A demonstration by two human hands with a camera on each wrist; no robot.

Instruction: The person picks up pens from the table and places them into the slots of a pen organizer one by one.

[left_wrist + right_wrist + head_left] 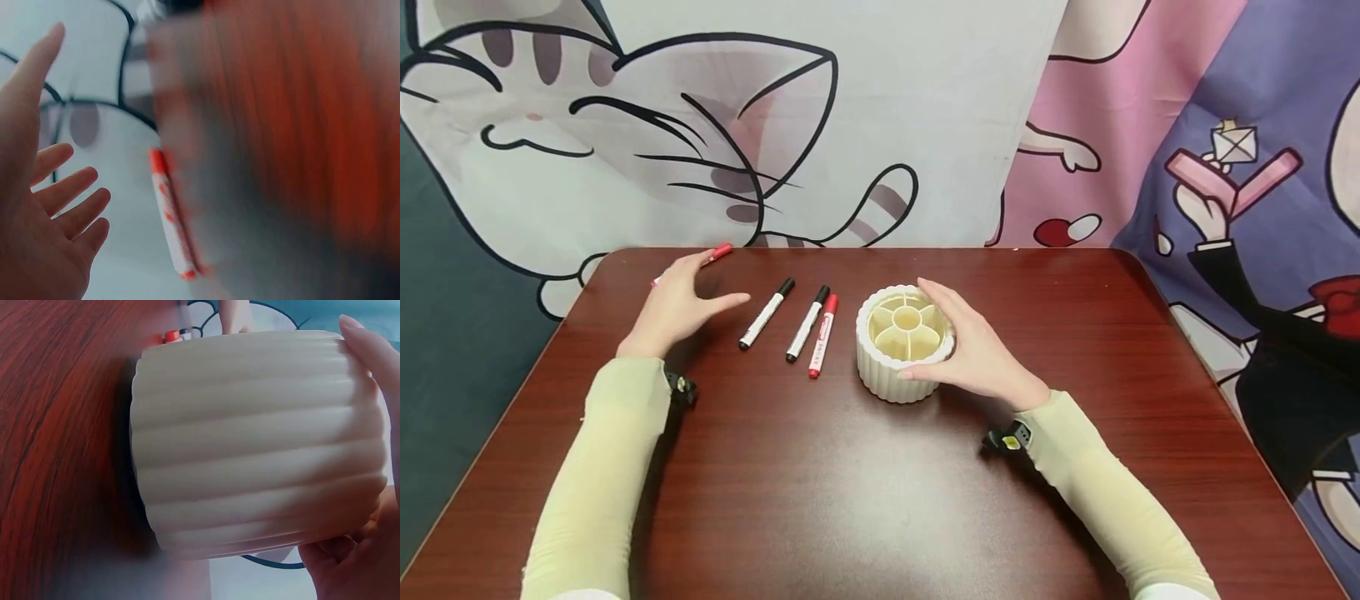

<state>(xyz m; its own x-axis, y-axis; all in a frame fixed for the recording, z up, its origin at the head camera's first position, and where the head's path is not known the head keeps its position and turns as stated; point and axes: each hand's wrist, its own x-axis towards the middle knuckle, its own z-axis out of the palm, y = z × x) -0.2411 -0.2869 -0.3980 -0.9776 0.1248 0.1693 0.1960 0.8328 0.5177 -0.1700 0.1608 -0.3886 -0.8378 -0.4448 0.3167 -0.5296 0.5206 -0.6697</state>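
Note:
My left hand (pixel 691 293) hovers open near the table's far left corner, fingers spread (pixel 62 194). A red-capped marker (pixel 721 252) lies just beyond it, partly hidden by the fingers; the left wrist view shows this red marker (pixel 170 215) lying apart from the palm. My right hand (pixel 961 340) grips a cream ribbed round holder (pixel 901 343) with divided compartments, fingers on its far right side and thumb at the front. The holder (pixel 256 444) fills the right wrist view, fingertips (pixel 369 350) against its wall. It stands on the table.
Three markers lie side by side between my hands: two black-capped ones (pixel 766 313) (pixel 807 323) and a red-capped one (pixel 823 335) closest to the holder. The dark wood table (pixel 880 500) has rounded corners. A cartoon-printed cloth (pixel 880 108) hangs behind it.

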